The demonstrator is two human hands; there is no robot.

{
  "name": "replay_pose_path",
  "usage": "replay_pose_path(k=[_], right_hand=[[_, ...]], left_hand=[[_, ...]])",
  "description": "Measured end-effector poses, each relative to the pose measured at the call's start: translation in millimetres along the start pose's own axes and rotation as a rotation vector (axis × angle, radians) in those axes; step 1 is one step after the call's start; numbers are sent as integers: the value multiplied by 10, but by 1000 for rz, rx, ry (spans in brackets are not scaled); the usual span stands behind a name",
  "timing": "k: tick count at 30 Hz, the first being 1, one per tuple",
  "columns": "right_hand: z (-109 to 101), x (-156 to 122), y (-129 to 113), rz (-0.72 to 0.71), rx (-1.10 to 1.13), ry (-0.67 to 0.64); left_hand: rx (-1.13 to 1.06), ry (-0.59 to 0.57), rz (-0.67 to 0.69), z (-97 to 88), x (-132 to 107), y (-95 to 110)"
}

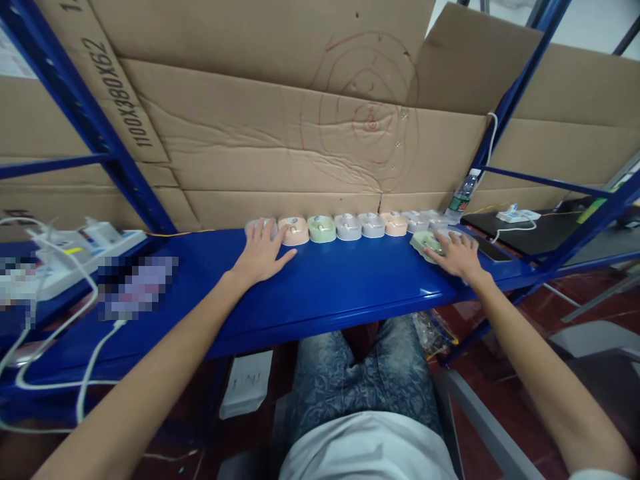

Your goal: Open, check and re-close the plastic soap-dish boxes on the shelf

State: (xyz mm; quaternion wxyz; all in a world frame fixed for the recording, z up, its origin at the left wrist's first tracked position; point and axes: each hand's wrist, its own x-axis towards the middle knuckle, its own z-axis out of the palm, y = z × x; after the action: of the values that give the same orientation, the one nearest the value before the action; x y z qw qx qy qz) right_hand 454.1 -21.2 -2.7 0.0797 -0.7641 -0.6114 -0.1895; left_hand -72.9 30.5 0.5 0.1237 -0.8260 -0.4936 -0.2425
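Note:
A row of several small pastel plastic cases runs along the back of the blue shelf (325,287). My left hand (263,253) lies flat with fingers spread at the row's left end, its fingertips on a pale grey case (260,225) and touching a peach case (296,230). My right hand (457,253) rests fingers down on a green case (424,241) that sits in front of the row's right end. Green (321,228), white (348,227) and peach (394,223) cases stand between the hands.
Cardboard sheets (280,133) back the shelf behind blue uprights (100,133). A power strip with white cables (75,250) lies at left. A plastic bottle (463,193), a dark phone (493,250) and a white charger (517,215) sit at right.

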Motion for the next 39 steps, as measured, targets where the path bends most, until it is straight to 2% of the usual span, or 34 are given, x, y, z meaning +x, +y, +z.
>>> replay_pose_path(k=[3,6,8,10,12,15,18,21,23,28,30,33,39], right_hand=[[-170,-387,-429,-35,2,28],[-406,-734,-1034,-80,57,53],[-573,-882,-1427,-140,123,82],[-724,-942,-1715,-231,240,103],[-821,-928,-1861,-291,347,131],[-801,-847,-1885,-483,415,67],[-639,-810,-1853,-631,423,-17],[-512,-856,-1877,-675,453,26],[-495,-915,-1927,-728,483,79],[-586,-1058,-2096,-828,514,140],[-620,-1094,-2155,-840,520,135],[-645,-1128,-2235,-866,540,123],[-663,-1185,-2423,-918,645,79]], left_hand=[[-114,-59,35,-122,-141,526],[-210,-97,81,-176,-326,1159],[-250,-85,110,-151,-423,1494],[-278,-45,118,-95,-480,1677],[-271,-12,89,-48,-514,1698],[-183,-12,20,-69,-578,1499],[-98,-36,-26,-208,-688,1152],[-18,-53,-48,-402,-798,743],[67,-111,-51,-527,-836,471],[374,-289,-255,-707,-751,-44],[441,-315,-308,-697,-660,-178],[477,-294,-351,-600,-477,-369],[367,-278,-367,-296,-60,-766]])
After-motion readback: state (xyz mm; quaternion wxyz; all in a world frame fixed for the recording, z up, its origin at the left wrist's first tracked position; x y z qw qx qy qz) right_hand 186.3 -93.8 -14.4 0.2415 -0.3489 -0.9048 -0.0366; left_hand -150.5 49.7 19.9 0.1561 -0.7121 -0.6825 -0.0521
